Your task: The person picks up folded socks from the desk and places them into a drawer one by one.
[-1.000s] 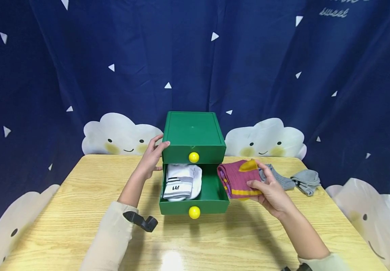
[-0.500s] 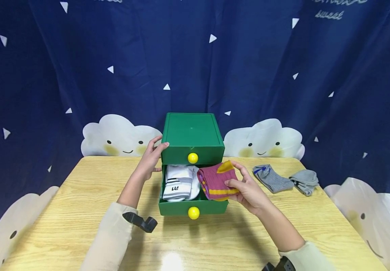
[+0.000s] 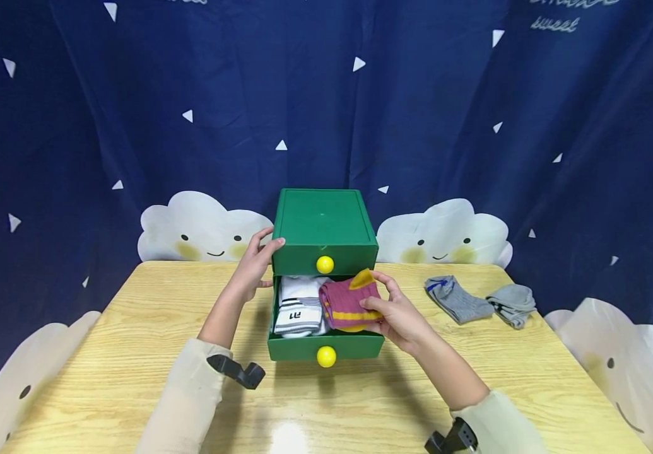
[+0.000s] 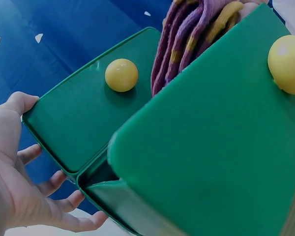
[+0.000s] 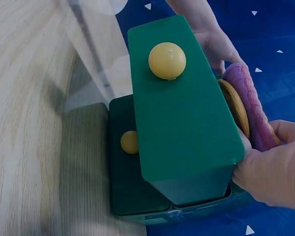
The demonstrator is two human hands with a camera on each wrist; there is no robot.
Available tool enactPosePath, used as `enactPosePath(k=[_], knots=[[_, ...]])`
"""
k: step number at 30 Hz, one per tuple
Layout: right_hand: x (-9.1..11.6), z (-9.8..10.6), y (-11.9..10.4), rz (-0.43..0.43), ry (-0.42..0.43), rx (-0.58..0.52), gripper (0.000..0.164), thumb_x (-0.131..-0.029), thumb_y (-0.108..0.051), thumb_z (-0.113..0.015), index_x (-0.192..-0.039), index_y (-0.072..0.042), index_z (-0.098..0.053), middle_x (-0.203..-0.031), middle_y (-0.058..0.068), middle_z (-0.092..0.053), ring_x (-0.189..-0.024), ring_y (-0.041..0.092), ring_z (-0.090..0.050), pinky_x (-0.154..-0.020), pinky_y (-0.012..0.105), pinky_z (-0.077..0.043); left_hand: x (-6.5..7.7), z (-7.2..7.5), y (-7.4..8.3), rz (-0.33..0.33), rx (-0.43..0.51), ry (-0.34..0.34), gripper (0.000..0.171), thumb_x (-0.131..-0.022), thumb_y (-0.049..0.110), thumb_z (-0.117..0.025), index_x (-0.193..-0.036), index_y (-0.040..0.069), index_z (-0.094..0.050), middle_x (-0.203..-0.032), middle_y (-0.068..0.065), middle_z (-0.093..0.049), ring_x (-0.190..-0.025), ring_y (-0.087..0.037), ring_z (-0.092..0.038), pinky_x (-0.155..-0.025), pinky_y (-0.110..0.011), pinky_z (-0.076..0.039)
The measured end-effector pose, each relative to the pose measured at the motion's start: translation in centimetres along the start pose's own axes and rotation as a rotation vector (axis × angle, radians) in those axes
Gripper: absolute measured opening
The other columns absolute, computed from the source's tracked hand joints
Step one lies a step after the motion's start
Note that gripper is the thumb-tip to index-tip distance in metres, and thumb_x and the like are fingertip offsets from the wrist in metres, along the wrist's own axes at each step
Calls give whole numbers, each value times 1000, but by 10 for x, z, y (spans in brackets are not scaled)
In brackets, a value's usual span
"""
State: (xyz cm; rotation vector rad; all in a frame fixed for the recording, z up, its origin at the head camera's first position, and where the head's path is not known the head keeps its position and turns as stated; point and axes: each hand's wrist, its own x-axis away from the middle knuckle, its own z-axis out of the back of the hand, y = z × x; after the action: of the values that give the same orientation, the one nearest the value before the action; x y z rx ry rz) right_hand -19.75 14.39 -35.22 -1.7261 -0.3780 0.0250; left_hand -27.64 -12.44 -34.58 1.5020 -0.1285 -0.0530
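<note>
My right hand (image 3: 402, 321) pinches a folded maroon sock bundle (image 3: 346, 301) with mustard trim, thumb on top. The bundle sits over the right half of the pulled-out drawer (image 3: 298, 349), its left edge overlapping folded white socks (image 3: 298, 306) with dark stripes. My left hand (image 3: 249, 268) rests against the left side of the green drawer unit (image 3: 326, 214). In the left wrist view, its thumb touches the upper drawer front's edge and its spread fingers (image 4: 51, 184) lie along the side wall. In the right wrist view, the drawer front hides part of the right fingers.
Two folded grey socks, one with blue marks (image 3: 458, 299) and one plain (image 3: 512, 304), lie to the right on the wooden table (image 3: 133, 353). The right wrist view shows a lower drawer with a yellow knob (image 5: 130, 142). A dark blue curtain (image 3: 326, 94) hangs behind.
My right hand has carried the maroon socks leftward from beside the drawer to over its right half. The left hand stays in place on the unit.
</note>
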Motion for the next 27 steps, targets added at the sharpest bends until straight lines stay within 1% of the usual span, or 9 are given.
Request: enactPosePath(k=[6,10,17,22,24,27], knots=[[-7,-3,1,-17,22,14,65,-89,-2,-49,-143,-21,-17,-121,18,-44,-89,17,-60,-81,38,-54,-2,0,0,0,-3,-1,67,-92,48,-48,-149,30,-16,-152,-12,-21,-134,-40,-31,-93,-67,-36],[-11,-3,1,-17,28,29,65,-90,-3,-48,-143,-21,-17,-124,19,-42,-91,18,-60,-82,39,-54,-3,0,-1,11,-1,2,66,-92,48,-49,-148,32,-17,-152,-12,-22,-133,-39,-32,-94,-67,-36],[-19,-3,0,-17,58,87,64,-90,-3,-49,-143,-17,-17,-118,19,-43,-85,19,-59,-76,36,-56,-3,-2,-1,16,10,3,65,-91,47,-49,-147,34,-19,-151,-11,-23,-133,-39,-32,-94,-68,-35],[-23,-7,0,-23,89,184,63,-89,-3,-50,-141,-14,-16,-124,23,-43,-87,20,-61,-78,38,-56,-2,-2,-1,16,16,4,66,-91,46,-50,-148,33,-18,-152,-11,-23,-133,-39,-33,-94,-68,-35],[-24,-11,0,-15,97,247,61,-89,-2,-50,-140,-13,-17,-125,25,-45,-88,22,-61,-80,40,-55,-2,-2,0,19,16,5,66,-91,46,-50,-148,33,-18,-152,-10,-23,-133,-38,-33,-94,-69,-34],[-25,-14,0,-3,100,360,57,-90,-2,-50,-137,-10,-19,-122,27,-47,-90,23,-60,-79,41,-55,-2,-1,0,17,19,6,67,-91,46,-50,-148,33,-18,-152,-10,-23,-132,-38,-34,-94,-69,-34]])
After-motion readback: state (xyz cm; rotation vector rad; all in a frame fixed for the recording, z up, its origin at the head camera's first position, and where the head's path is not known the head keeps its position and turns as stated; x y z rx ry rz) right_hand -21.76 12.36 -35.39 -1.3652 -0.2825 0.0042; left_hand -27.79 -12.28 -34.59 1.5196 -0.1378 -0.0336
